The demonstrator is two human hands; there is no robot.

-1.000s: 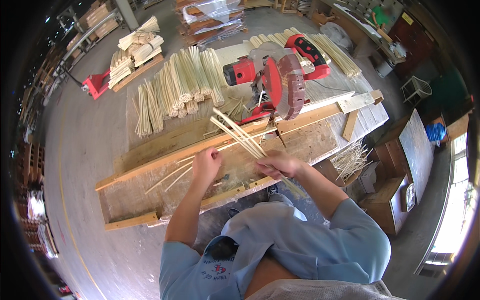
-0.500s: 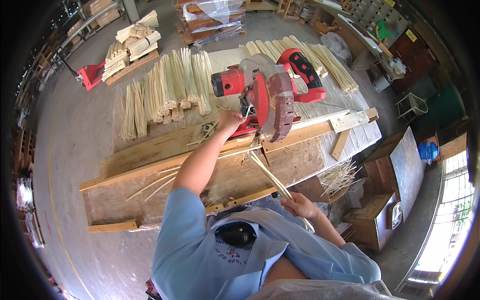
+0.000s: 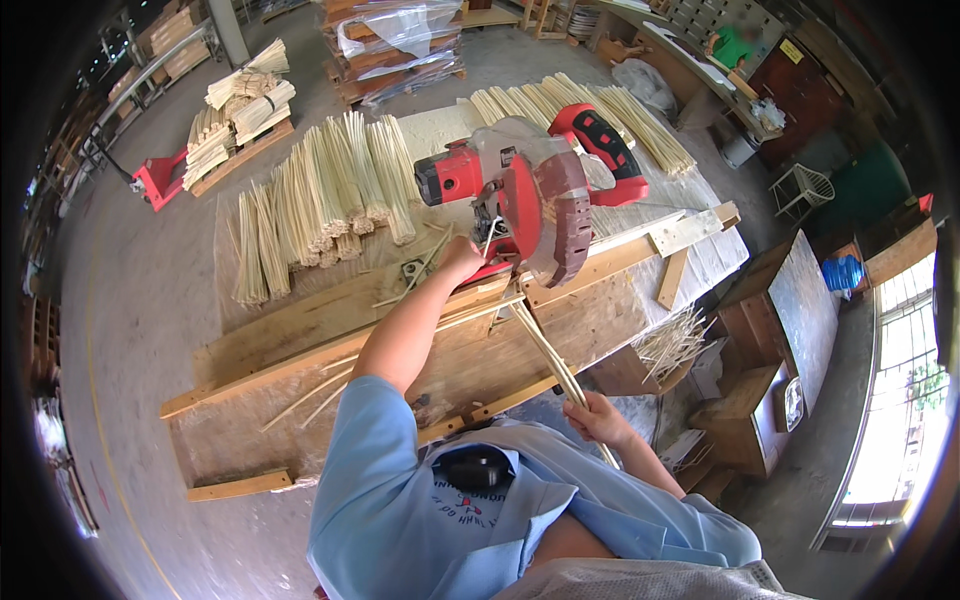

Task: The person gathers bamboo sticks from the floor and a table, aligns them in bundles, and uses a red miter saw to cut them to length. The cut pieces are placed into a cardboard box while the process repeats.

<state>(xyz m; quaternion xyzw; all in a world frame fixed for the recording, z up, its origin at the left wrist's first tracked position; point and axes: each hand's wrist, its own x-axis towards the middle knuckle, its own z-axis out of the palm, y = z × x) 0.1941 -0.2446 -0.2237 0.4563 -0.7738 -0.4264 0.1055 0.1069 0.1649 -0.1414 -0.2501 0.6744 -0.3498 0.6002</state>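
A red and black miter saw (image 3: 540,205) stands on the wooden workbench (image 3: 385,385), its guarded blade above the fence. My left hand (image 3: 462,260) is closed beside the saw's base, left of the blade. From its fingertips sticks up a short thin pale stick (image 3: 490,238); the fingers partly hide it. Lower right, my right hand (image 3: 597,417) is wrapped round a few long thin wooden sticks (image 3: 545,350). They slant up and left, with their far ends at the bench fence just below the saw. Other loose sticks (image 3: 325,375) lie along the bench's left part.
Behind the saw lie bundles of pale sticks (image 3: 330,185), with more bundles (image 3: 640,120) at the far right. A box of offcuts (image 3: 675,345) stands right of the bench. A red pallet jack (image 3: 160,180) is far left. A person in green (image 3: 732,47) is at a distant counter.
My left hand has come slightly nearer to me, with the short stick in it. The right hand still grips its sticks. The whole view has shifted a little.
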